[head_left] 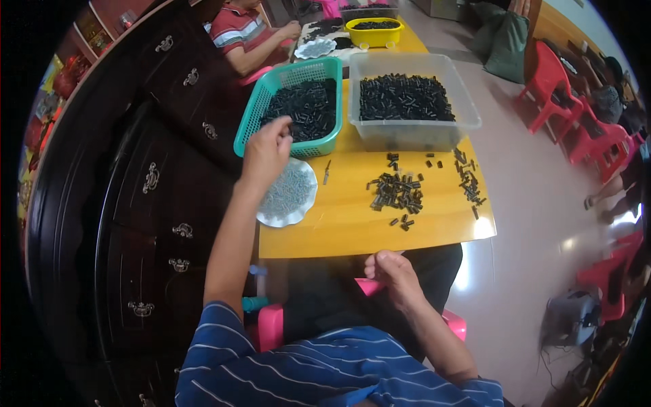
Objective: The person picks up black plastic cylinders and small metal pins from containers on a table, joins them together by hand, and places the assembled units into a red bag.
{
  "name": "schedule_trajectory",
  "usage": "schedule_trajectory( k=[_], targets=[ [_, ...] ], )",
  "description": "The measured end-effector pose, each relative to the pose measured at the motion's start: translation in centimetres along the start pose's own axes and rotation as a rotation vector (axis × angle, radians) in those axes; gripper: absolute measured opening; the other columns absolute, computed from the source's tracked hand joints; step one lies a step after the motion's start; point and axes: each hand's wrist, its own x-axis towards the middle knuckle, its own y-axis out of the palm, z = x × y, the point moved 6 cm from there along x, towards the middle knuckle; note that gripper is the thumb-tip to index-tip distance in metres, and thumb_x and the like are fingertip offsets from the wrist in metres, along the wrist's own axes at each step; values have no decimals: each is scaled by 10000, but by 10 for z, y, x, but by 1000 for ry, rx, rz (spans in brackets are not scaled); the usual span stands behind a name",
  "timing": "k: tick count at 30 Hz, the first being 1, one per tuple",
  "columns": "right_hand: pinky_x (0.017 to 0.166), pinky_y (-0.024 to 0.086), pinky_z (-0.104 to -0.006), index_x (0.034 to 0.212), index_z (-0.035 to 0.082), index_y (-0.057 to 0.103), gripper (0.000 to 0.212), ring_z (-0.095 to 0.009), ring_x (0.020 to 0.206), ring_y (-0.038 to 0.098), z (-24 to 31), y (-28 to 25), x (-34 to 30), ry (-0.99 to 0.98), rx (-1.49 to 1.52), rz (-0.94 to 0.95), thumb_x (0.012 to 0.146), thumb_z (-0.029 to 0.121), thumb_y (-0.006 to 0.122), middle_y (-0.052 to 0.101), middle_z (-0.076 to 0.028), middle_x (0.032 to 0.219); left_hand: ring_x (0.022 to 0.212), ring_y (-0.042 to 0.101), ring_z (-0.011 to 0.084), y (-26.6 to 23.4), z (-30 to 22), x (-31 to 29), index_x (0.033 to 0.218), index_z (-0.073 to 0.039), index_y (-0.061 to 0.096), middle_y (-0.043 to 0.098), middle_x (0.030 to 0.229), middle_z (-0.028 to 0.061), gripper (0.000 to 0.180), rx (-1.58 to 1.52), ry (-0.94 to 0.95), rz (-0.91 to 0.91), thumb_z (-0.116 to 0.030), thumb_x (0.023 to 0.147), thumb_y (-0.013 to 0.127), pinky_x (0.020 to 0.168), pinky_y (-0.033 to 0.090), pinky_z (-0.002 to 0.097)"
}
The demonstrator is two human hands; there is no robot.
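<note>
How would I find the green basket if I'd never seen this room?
Start at the yellow table. On its left side, by the left hand, stands a rectangular turquoise-green basket holding small black cylinders. Unlike the cloudy see-through tub on its right, it has coloured sides full of little holes.

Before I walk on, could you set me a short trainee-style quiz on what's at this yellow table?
1. Which of the person's hands is nearer the green basket?
2. True or false: the clear bin stands to the right of that basket.
3. What does the scalloped plate hold?
A) pink beads
B) small grey pieces
C) folded cloth

Key: 1. the left hand; 2. true; 3. B.
</note>
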Motion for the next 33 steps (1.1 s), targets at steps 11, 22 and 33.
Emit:
schedule_trajectory(
  k=[11, 22, 33],
  targets=[
    [847, 509, -278, 1023, 1, 662, 285, -129, 859, 637, 6, 10, 4, 35, -51, 15, 1033, 269, 564, 681, -68, 949, 756, 706, 244, 95, -57, -86, 999, -21, 728, 726, 899, 134, 168, -307, -29, 389, -73, 840, 707, 704, 547, 339],
    [820, 502, -254, 1012, 34, 695, 275, -101, 834, 631, 6, 13, 0, 36, -39, 34, 1037, 280, 576, 686, -21, 882, 821, 693, 315, 141, -87, -112, 1009, -66, 725, 706, 933, 109, 176, -276, 114, 319, -128, 845, 726, 723, 554, 388],
    [820, 498, -252, 1016, 19, 687, 267, -95, 839, 625, 8, 13, 1, 23, -17, 41, 1049, 246, 549, 687, -35, 915, 799, 674, 327, 138, -87, -122, 956, -82, 694, 679, 907, 91, 103, -148, 111, 357, -137, 868, 696, 699, 544, 417]
  ],
)
